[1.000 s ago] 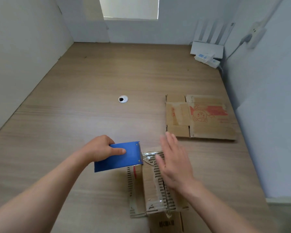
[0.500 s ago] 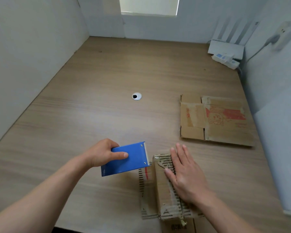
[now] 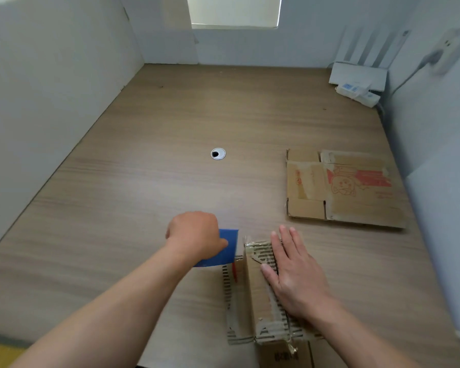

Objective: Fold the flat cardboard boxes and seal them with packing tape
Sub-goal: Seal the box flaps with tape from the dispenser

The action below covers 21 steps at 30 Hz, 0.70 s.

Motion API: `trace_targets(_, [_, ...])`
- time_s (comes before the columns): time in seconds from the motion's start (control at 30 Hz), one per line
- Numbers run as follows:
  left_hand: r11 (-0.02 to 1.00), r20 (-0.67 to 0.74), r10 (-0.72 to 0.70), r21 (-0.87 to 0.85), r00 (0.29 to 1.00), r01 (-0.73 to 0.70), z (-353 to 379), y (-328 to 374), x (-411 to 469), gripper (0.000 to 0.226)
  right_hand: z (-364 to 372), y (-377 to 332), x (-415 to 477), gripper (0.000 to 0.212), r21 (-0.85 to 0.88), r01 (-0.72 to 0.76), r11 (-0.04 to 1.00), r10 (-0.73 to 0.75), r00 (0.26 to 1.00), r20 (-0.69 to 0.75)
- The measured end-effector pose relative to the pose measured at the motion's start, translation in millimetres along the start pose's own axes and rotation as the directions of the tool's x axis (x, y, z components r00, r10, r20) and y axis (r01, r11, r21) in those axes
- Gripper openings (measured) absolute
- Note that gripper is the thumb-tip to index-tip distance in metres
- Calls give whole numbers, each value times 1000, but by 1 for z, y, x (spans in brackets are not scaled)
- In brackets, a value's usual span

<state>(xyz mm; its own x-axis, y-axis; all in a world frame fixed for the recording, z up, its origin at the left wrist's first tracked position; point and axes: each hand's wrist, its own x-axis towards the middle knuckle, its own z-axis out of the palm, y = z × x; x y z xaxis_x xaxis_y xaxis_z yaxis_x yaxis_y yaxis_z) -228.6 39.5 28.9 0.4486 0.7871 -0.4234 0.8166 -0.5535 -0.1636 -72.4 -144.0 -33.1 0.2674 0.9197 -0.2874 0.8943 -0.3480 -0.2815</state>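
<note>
The left hand has rolled knuckles-up over the blue tool since the earlier frames, hiding most of the blue face that showed before. The tool's right edge now sits just beside the far left corner of the folded box, while the right hand has stayed flat on top of that box. The wooden bench fills most of the view, enclosed by pale walls on the left, far and right sides. On its right half, well apart from the hands, lies a flat cardboard box, unfolded, with a red cartoon print and strips of old tape on its face. The folded box stands at the near edge, right of centre. It is a long, narrow carton with black hatched stripes, glossy clear tape runs along its top, and a loose flap lies flat on the bench on its left. The right hand's fingers are straight and together, pressing down on the taped top and pointing to the far side. The left hand's fingers are curled around the blue tool, gripping it from above. In the far right corner sit a white router and a white power strip just in front of it. A small round cable grommet is set into the bench near its middle.
</note>
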Motion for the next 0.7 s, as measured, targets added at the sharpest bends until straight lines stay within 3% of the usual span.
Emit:
trace_targets(0.1, [993,47,-30,114,998,24,14,1,-3,25,-4,0,-2,78,9,-1,1000,1,1000,2])
trace_targets(0.23, [986,-35,-166,-30,986,165,59,-34,-13,41,-2,0,-1,78,38,9,999,-9,1000,-8])
trace_targets(0.33, [970,-145,-211,-149,967,190,106,-59,-26,37,-1,1,-1,78,39,6,999,-5,1000,-13])
trace_targets(0.5, [910,-32,-299,-312,954,274,160,-73,-49,47,-2,-1,-1,77,33,2,999,-2,1000,8])
trace_targets(0.6, [860,-326,-326,-491,887,136,149,-61,-60,45,0,0,-1,76,43,-1,999,0,1000,11])
trace_targets(0.67, [804,-590,-251,-569,767,-175,123,-30,-65,44,1,0,-1,76,57,-3,998,4,1000,-6])
trace_targets(0.7, [746,-651,-181,-579,738,-328,107,-8,-67,43,2,0,0,76,63,-1,998,2,1000,-12])
